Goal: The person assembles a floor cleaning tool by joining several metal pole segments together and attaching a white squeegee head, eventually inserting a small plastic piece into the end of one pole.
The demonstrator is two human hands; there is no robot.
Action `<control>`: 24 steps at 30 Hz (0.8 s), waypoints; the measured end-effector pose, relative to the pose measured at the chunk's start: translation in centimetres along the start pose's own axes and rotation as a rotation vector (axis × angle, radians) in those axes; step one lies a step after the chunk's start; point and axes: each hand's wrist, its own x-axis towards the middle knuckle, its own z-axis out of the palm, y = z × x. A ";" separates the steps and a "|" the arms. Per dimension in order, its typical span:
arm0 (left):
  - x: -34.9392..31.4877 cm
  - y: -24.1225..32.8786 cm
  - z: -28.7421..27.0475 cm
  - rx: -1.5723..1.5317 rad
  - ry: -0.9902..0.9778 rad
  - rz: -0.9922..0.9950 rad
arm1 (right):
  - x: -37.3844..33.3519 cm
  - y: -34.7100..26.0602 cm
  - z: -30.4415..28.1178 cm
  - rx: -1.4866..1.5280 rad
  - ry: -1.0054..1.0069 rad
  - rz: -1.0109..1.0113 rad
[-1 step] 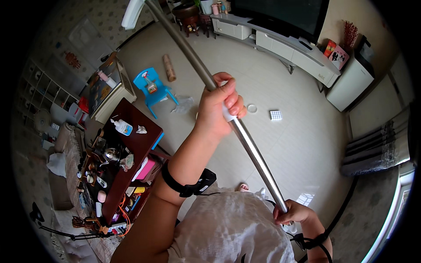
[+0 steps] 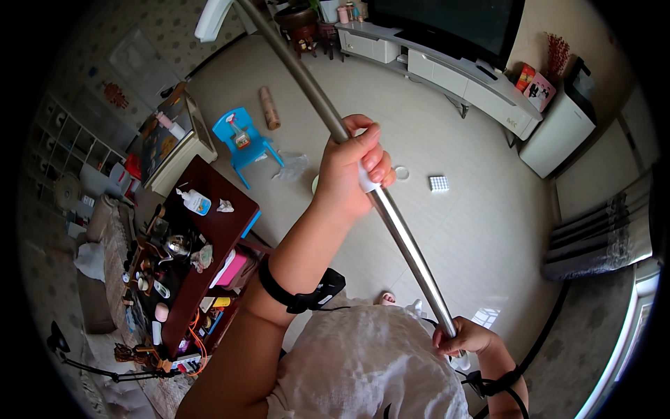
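Head view: both hands grip metal pole (image 2: 391, 216); red-pink boxes (image 2: 534, 85) on white cabinet (image 2: 460, 77).

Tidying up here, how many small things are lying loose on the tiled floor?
4: a cardboard tube by the blue chair, a clear plastic bag right of the chair, a white ring, and a white square. The left hand may hide more.
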 end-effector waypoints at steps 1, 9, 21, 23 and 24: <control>0.2 -0.1 0.3 0.014 -0.001 -0.002 | 0.2 0.5 0.0 -0.163 0.214 -0.055; 0.6 0.0 1.6 0.060 0.269 0.133 | 1.7 0.3 0.7 -1.209 1.572 -0.426; 0.5 0.4 0.6 0.007 0.051 -0.001 | 1.0 -1.1 2.6 -0.380 0.601 -0.183; 1.0 0.4 -0.7 -0.025 0.120 -0.014 | 0.4 -1.7 2.5 -0.397 0.604 -0.149; 1.4 0.4 -1.5 -0.034 0.154 -0.016 | 0.2 -2.4 2.8 -0.449 0.658 -0.131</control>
